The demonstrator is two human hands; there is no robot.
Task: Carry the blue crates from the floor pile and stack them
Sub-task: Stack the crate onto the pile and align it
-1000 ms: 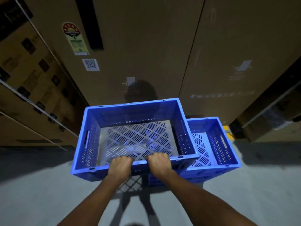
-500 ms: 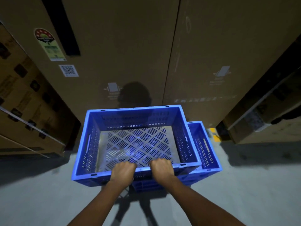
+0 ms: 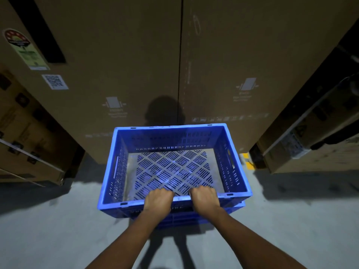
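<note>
An empty blue crate (image 3: 171,136) with a slotted grey floor fills the middle of the head view. My left hand (image 3: 158,199) and my right hand (image 3: 205,199) both grip its near rim, side by side. Under it sits a second blue crate (image 3: 186,220); only a strip of its near wall shows below the held crate's front. The two are almost lined up, the upper one slightly to the left. Whether the upper crate rests on the lower one I cannot tell.
Tall cardboard boxes (image 3: 136,65) form a wall directly behind the crates. More strapped boxes (image 3: 25,136) stand at the left and right (image 3: 314,133). The grey concrete floor (image 3: 48,230) spreads on both sides. A yellow floor mark (image 3: 247,162) shows at the right.
The held crate has moved to the right, over the second crate, which is now almost wholly covered. Both hands keep the same grip on the near rim.
</note>
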